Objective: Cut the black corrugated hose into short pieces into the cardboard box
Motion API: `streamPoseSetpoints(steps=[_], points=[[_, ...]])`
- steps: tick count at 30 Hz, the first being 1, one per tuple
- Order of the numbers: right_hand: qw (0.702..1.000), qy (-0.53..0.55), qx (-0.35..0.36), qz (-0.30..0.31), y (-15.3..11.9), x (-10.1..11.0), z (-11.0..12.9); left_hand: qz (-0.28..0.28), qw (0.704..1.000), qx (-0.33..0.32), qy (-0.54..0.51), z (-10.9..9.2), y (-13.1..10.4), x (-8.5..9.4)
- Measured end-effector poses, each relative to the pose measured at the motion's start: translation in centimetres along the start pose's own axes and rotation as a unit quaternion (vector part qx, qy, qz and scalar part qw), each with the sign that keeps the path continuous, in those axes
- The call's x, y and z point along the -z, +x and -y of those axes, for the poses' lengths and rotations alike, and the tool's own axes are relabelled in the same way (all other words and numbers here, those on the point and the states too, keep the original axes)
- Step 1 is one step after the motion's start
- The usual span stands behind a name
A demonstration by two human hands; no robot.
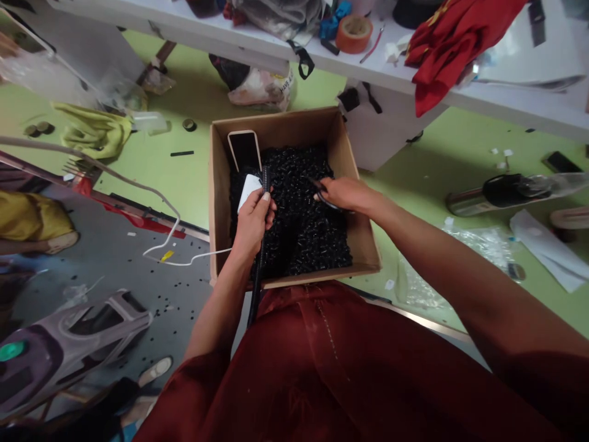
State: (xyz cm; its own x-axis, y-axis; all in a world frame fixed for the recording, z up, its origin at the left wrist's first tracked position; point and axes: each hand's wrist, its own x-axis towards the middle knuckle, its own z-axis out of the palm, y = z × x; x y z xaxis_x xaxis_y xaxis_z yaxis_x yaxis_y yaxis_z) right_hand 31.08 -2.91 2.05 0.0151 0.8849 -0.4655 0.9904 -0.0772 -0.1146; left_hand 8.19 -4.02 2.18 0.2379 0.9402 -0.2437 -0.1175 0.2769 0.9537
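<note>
My left hand (254, 216) is closed round a black corrugated tube (265, 177), thumb on top, with its upper end sticking up past the fingers. The rest of the tube runs down over the box's near edge toward my lap. My right hand (344, 193) grips scissors (317, 183) with dark handles, the blades pointing left toward the tube but apart from it. Both hands are over a cardboard box (365, 230) filled with many short black cut pieces (299, 178). A phone (245, 150) leans in its far left corner. Beside my left hand sits a white rectangular object (247, 188).
A white cable (177, 230) crosses from the left to the box. Ahead, a white shelf (257, 40) holds orange tape (354, 33) and red cloth (453, 40). To the right lie a metal flask (469, 201) and clear plastic (432, 264). Another person's foot (156, 369) shows lower left.
</note>
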Motion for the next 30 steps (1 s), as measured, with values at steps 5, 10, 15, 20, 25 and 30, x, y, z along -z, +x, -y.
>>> streamPoseSetpoints(steps=[5,10,15,20,25,30], points=[[0.997,0.012,-0.078,0.024,5.6,0.8,-0.3,0.003,0.998,-0.027,0.063,-1.1,0.3,1.4],[0.996,-0.020,-0.084,0.022,5.8,-1.5,0.9,-0.013,0.979,-0.092,0.180,-0.9,1.1,2.8],[0.994,-0.057,0.006,0.098,2.6,-3.3,1.5,0.002,0.975,-0.105,0.194,0.4,1.8,2.9],[0.990,-0.041,0.077,0.114,-0.7,-3.5,0.9,0.012,0.978,-0.095,0.183,-0.3,2.0,2.2],[0.990,0.115,0.077,0.041,-2.7,-3.8,0.6,0.065,0.996,-0.017,0.062,-1.6,2.1,1.6],[0.865,0.502,0.010,0.003,-3.5,-5.1,1.5,0.059,0.997,0.028,0.040,-1.0,2.3,1.6]])
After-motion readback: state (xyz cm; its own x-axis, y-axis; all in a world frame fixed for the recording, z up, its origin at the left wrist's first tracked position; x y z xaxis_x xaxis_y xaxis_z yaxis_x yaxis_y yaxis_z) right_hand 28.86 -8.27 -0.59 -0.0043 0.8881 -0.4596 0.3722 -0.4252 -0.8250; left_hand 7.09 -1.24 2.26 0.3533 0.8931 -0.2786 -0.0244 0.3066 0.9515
